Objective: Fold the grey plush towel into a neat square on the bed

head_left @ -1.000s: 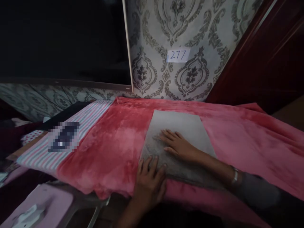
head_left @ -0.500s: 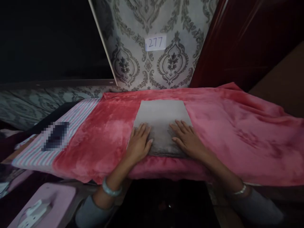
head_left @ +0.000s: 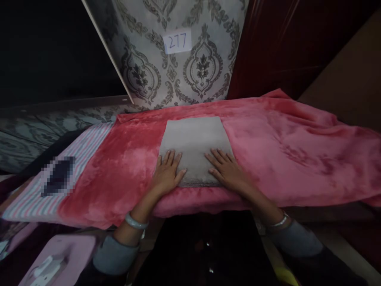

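Observation:
A grey cloth (head_left: 195,137), folded into a flat rectangle, lies in the middle of a pink and red plush blanket (head_left: 297,167). My left hand (head_left: 167,171) rests flat over the cloth's left edge with its fingers spread. On the right edge my right hand (head_left: 228,169) lies palm down, its fingers also apart. Both hands touch the upper face of the cloth, and neither grips it. The cloth's near edge shows between my wrists.
A striped cloth (head_left: 86,149) with a dark, blurred-out object on it sits at the left. Below it stands a pink stool (head_left: 74,250) bearing a white power strip (head_left: 49,270). Behind are a dark screen (head_left: 53,51), patterned wallpaper and a paper marked 277 (head_left: 177,41).
The view has shifted, so the scene sits further left and slightly higher. My hands stay flat on the grey cloth, in nearly the same places along its sides.

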A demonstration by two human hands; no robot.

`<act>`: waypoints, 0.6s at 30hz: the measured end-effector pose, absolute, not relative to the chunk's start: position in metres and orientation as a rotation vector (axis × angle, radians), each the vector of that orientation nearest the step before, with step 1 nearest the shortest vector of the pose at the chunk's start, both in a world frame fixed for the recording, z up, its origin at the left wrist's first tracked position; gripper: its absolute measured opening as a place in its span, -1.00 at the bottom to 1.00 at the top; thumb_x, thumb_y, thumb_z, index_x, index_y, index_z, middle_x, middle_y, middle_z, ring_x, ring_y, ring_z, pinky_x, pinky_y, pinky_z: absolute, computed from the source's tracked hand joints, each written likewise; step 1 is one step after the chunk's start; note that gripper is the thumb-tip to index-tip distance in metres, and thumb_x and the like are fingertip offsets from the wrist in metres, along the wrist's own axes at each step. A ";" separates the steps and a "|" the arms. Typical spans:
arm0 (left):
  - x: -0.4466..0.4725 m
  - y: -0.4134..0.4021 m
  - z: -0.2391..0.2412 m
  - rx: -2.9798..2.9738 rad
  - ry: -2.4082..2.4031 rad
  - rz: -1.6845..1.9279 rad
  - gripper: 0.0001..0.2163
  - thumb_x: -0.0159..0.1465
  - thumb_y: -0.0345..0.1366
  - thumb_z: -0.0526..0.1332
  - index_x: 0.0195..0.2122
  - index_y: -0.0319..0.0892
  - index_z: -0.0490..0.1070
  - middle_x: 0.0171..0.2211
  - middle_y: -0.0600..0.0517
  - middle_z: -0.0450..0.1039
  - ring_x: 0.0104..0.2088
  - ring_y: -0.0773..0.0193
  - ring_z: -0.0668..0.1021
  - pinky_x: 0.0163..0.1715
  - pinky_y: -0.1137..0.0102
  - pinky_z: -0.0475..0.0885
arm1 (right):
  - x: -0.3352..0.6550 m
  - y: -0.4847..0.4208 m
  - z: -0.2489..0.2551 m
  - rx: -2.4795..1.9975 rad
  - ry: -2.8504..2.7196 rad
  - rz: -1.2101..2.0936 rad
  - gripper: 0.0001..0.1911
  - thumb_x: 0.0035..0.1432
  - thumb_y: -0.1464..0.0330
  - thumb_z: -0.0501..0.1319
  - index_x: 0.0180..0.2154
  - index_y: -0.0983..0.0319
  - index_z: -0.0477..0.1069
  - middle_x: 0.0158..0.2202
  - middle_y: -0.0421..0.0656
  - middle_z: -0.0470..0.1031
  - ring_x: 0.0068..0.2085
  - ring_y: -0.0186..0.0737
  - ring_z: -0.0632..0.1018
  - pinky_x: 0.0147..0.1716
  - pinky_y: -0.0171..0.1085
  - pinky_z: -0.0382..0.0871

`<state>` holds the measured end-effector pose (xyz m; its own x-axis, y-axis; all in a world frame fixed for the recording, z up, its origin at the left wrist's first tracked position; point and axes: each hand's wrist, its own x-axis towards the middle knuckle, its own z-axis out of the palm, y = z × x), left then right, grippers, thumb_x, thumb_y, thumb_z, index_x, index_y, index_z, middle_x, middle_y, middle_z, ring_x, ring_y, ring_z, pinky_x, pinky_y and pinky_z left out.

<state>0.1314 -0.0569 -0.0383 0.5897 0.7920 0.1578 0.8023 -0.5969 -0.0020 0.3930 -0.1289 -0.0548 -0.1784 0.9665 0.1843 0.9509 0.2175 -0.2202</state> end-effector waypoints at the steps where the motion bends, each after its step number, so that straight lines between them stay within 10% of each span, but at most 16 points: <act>1: 0.131 -0.057 -0.038 -2.737 -1.374 -0.216 -0.38 0.40 0.04 -0.07 0.40 -0.19 0.00 0.42 -0.23 -0.07 0.40 -0.07 0.04 0.33 -0.10 -0.02 | 0.397 -0.133 -0.058 -1.816 -2.192 0.077 -0.39 0.42 0.08 -0.15 0.40 0.08 -0.02 0.44 -0.11 -0.10 0.41 0.03 -0.04 0.32 0.15 -0.07; 13: 0.146 -0.082 -0.023 -2.711 -1.362 -0.523 -0.56 0.43 -0.18 -0.08 0.21 -0.27 0.33 0.24 -0.24 0.32 0.29 -0.03 0.31 0.27 -0.07 0.16 | 0.421 -0.169 -0.060 -1.817 -1.914 0.061 -0.44 0.43 0.18 -0.17 0.35 0.17 0.13 0.36 -0.06 0.15 0.39 0.01 0.06 0.28 0.20 0.06; 18: 0.172 -0.122 -0.041 -2.784 -0.964 -0.614 -0.51 0.36 -0.16 0.11 0.29 -0.16 0.23 0.33 -0.17 0.20 0.33 -0.05 0.22 0.27 -0.06 0.16 | 0.398 -0.172 -0.054 -1.634 -2.046 -0.005 -0.45 0.42 0.23 -0.12 0.37 0.14 0.09 0.37 -0.09 0.12 0.39 -0.06 0.08 0.31 0.13 0.05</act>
